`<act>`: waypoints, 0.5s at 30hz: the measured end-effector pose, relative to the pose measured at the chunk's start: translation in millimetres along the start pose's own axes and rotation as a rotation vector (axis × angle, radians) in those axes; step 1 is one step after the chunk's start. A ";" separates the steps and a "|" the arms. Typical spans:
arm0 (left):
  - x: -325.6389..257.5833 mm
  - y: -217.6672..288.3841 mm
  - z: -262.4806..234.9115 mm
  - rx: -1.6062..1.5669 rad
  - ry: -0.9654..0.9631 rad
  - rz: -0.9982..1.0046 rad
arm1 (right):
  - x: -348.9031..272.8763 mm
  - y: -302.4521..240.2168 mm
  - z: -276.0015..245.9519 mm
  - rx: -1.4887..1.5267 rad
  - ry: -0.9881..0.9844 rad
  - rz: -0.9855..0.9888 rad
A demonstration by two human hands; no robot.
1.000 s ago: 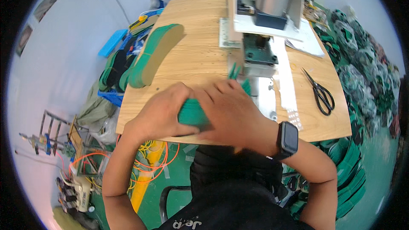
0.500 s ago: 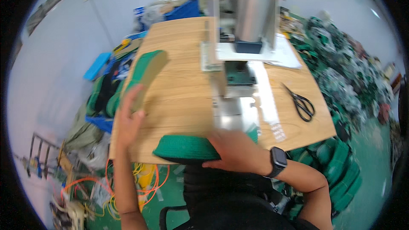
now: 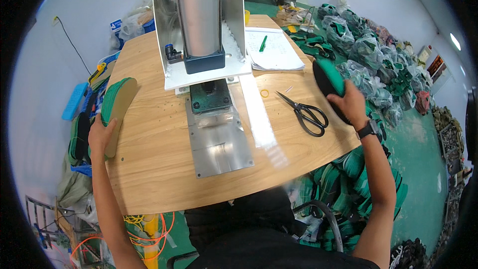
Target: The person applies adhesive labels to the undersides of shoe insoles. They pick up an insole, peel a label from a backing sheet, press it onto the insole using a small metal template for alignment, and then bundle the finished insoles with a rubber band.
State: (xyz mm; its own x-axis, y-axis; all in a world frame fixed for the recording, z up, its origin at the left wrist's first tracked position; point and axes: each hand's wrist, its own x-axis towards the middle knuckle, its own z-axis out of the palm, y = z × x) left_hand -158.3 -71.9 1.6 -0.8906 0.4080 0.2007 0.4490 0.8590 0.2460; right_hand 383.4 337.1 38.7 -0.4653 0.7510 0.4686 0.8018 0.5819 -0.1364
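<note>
My left hand (image 3: 101,137) is at the table's left edge, closed around the near end of a stack of insoles (image 3: 119,107). That stack has green layered sides and a tan top face, and it lies slanted. Out past the right edge of the table, my right hand (image 3: 352,103) grips a green and black insole bundle (image 3: 328,82), held tilted with the thumb across its dark face. How many pieces it has I cannot tell. Between my hands stands a pneumatic press (image 3: 201,25) with a dark block above a metal base plate (image 3: 219,149).
Black-handled scissors (image 3: 311,118) lie right of the press, beside a white strip (image 3: 256,114). A notepad (image 3: 274,50) carries a green pen (image 3: 263,44). Insoles are heaped below the table's right edge (image 3: 343,179). Filled plastic bags (image 3: 366,50) cover the floor at far right.
My right hand has carried the insole bundle from the table's front edge to beyond its right side. My left hand has closed on the tan-topped stack. The view has shifted right.
</note>
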 end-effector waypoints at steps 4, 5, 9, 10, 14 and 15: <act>6.0 -17.0 6.9 0.034 0.024 0.001 | -8.0 -13.3 17.7 0.058 -0.213 -0.133; 7.4 -19.7 8.7 0.033 0.030 0.004 | -10.0 -20.2 17.0 0.072 -0.215 -0.165; 4.3 -7.4 3.6 0.012 0.005 0.011 | -9.9 -27.2 10.5 0.159 -0.255 -0.162; 1.9 -1.7 0.8 0.004 -0.012 0.009 | -5.6 -25.5 6.3 0.190 -0.274 -0.130; -4.2 -36.5 -0.8 -0.358 0.139 0.000 | 19.2 -31.7 -6.9 0.940 -0.482 0.219; -17.9 -30.2 -9.1 -0.568 0.119 -0.030 | 22.0 -32.4 -8.6 0.932 -0.532 0.231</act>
State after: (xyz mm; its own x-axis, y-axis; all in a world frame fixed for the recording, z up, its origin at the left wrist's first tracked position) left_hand -155.2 -107.9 -0.8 -0.9041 0.3200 0.2832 0.4212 0.5558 0.7167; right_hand 350.4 332.1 61.0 -0.6222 0.7807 -0.0585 0.3965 0.2498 -0.8834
